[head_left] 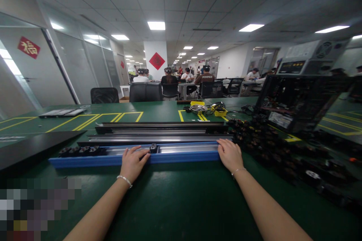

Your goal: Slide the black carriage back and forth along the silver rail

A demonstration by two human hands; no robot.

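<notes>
A long blue rail with a silvery channel lies across the green table. Several black parts sit together in its left end, and one small black block stands near its middle. My left hand rests over the rail, its fingertips at the left side of that block; the fingers look bent, and whether they grip anything is unclear. On the rail's right end lies my right hand, fingers bent over the edge and pressed together.
Dark rails lie just behind the blue one. A heap of black parts spreads to the right, before an open computer case. A metal bowl and yellow items stand farther back. Seated people are beyond the table.
</notes>
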